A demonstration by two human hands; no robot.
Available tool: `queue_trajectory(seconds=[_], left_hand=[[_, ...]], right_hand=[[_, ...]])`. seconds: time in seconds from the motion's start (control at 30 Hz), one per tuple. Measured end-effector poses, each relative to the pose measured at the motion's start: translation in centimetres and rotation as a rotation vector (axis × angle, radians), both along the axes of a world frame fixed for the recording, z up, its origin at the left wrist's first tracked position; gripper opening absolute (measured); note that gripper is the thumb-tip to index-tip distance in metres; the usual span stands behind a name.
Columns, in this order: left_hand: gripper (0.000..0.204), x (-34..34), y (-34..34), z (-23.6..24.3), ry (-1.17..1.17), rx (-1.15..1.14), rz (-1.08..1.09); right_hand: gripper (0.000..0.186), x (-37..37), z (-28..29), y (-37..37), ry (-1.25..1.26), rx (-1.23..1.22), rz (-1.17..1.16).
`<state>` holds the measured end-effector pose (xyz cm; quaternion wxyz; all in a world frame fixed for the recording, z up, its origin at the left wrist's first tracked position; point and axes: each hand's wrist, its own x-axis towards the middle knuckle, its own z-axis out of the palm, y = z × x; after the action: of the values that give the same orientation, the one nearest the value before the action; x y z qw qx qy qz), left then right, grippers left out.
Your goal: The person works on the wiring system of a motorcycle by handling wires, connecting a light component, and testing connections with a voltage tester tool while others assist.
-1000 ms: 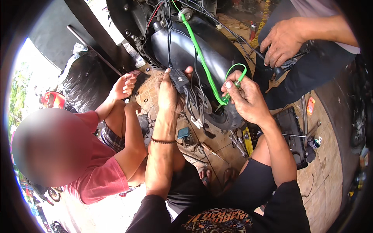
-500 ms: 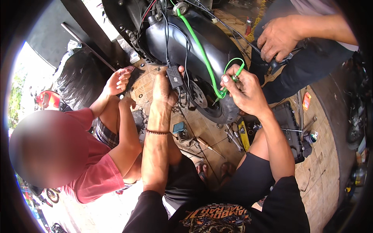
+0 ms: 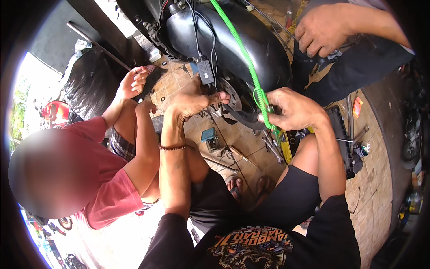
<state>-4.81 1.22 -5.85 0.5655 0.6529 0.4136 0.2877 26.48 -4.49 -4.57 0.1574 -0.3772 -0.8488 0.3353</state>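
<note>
A black box-shaped electrical module (image 3: 205, 71) hangs on dark cables in front of a motorcycle's black rear fender (image 3: 242, 49). Just below it is my left hand (image 3: 190, 104), open, one digit stretched to the right and the other fingers partly hidden; it no longer wraps around the module. My right hand (image 3: 295, 107) is closed on a green coiled test lead (image 3: 244, 49), beside the rear wheel. The lead runs from the top of the view down to my fingers, and its probe end is mostly hidden by them.
At left crouches a person in a red shirt (image 3: 112, 188); at upper right another person's hand (image 3: 324, 29) reaches in. On the tiled floor lie wrenches (image 3: 273, 150), a screwdriver (image 3: 242, 154) and a black tool case (image 3: 342, 134). A black plastic bag (image 3: 92, 83) stands at left.
My left hand has released the module and dropped below it, leaving it hanging. My right hand has shifted right and lower, drawing the green lead straighter.
</note>
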Motion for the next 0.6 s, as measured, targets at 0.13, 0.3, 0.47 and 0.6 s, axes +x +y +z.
queue_trajectory(seconds=[0.13,0.3,0.47,0.6], left_hand=[[0.031,-1.0,0.0,-0.6,0.236,-0.051,-0.274],[0.028,-1.2,-1.1,0.7,-0.180,-0.130,-0.415],[0.052,-0.4,-1.8,1.6,-0.565,0.000,-0.465],[0.055,0.1,-1.7,1.5,-0.643,0.083,-0.446]], right_hand=[[0.016,-0.1,0.1,-0.3,-0.218,0.068,-0.153],[0.029,-1.0,1.6,-0.5,-0.269,-0.241,-0.321],[0.033,-0.6,1.0,-0.9,-0.248,0.115,-0.289],[0.025,-1.5,1.6,-1.8,-0.011,0.239,-0.331]])
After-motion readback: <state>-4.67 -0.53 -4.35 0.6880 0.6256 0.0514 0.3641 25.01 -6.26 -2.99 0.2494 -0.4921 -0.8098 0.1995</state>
